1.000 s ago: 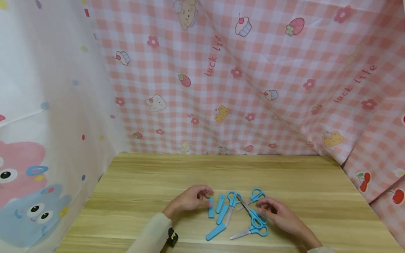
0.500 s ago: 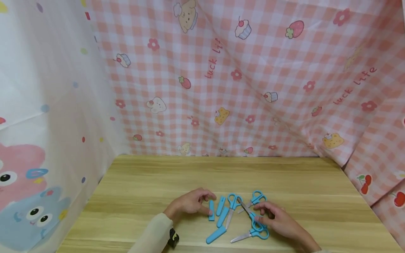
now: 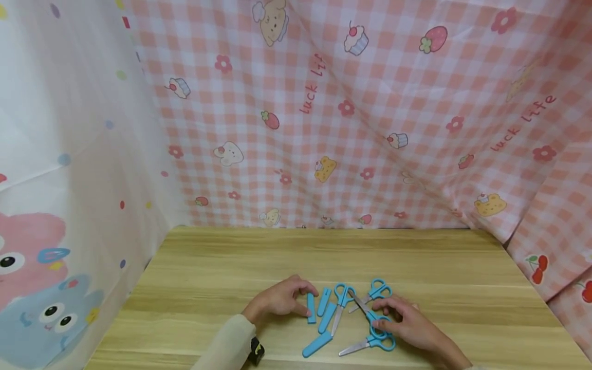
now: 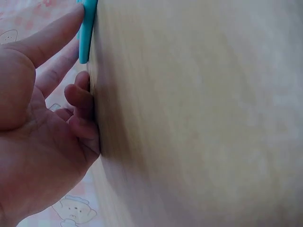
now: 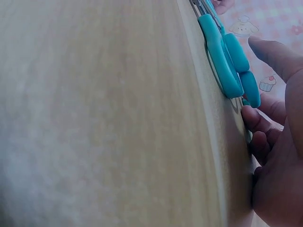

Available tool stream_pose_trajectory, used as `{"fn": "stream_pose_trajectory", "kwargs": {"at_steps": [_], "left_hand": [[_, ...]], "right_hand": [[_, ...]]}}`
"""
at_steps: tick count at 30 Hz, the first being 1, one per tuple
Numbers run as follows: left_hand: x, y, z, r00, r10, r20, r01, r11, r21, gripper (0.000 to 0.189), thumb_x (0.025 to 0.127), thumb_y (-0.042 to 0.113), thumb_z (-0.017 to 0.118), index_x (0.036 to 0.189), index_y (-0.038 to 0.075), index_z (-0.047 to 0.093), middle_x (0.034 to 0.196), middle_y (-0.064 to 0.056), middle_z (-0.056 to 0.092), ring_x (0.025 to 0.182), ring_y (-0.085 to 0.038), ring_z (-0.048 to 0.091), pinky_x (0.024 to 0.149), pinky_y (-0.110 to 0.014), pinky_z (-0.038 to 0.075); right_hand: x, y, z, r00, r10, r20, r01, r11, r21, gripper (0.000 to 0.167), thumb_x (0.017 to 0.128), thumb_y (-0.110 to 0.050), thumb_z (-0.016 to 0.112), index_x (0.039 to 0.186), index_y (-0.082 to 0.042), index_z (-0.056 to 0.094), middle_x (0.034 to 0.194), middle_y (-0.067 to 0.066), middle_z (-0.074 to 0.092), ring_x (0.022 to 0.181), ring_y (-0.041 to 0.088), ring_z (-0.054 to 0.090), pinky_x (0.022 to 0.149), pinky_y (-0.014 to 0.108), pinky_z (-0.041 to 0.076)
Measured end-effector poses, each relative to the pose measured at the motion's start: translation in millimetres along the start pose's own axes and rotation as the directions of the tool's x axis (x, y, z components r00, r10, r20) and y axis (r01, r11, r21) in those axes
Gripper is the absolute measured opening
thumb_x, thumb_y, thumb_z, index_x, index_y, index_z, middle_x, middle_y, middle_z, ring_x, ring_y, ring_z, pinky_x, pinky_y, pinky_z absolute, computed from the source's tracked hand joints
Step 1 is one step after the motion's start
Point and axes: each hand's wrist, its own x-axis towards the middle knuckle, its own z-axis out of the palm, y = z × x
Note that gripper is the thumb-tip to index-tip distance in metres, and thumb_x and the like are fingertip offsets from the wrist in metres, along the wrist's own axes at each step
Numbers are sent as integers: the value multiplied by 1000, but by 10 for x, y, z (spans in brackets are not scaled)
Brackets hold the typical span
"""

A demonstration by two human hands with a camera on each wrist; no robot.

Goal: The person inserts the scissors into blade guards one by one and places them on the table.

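My left hand (image 3: 284, 297) is at a light-blue scissor-blade cover (image 3: 311, 311) lying on the table. The thumb touches its side in the left wrist view, and the forefinger reaches past its far end. My right hand (image 3: 407, 319) is low over blue-handled scissors (image 3: 359, 303), thumb and fingers spread about their loops. In the right wrist view the thumb stands apart from the blue handles (image 5: 222, 61). Around these lie a second pair of scissors (image 3: 339, 313), a pair at the back (image 3: 379, 289), and a pair in front (image 3: 356, 347); some overlap.
More blue covers lie between the hands: one at the back (image 3: 324, 302), one in the middle (image 3: 327, 318) and one in front (image 3: 316, 344). The wooden table (image 3: 231, 257) meets a pink checked cloth (image 3: 259, 174) behind and a white printed cloth (image 3: 92, 169) at left.
The left forefinger has come down and in towards the far end of the cover. The right hand has lowered and shifted left over the scissors' loops. The scissors and covers stay put.
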Motion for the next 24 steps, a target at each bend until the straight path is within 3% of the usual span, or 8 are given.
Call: {"fn": "stream_pose_trajectory", "kwargs": {"at_steps": [8,17,24], "left_hand": [[3,19,41,999,-23,-40,25,998,51,28,81,28,83,105,23,69,99,3,50,92,-14,46,84,-29,40],[-3,24,93,994,-46,-94,56,993,108,23,80,36,83,92,26,66,94,4,49,83,-11,46,77,-28,40],[5,11,98,995,-15,-96,27,992,124,21,80,37,82,83,24,66,91,2,48,80,-9,44,73,-24,38]], "right_hand": [[-4,12,21,999,-26,-37,24,998,-60,24,90,-37,71,111,-26,67,99,-6,56,92,8,47,78,30,22],[-9,-12,36,998,-31,-50,28,997,-70,24,89,-37,73,110,-27,67,96,-6,54,90,8,45,75,30,19],[-13,-16,38,999,-16,-45,14,999,-51,23,89,-37,73,110,-27,67,97,-5,54,91,9,45,73,31,17]]}}
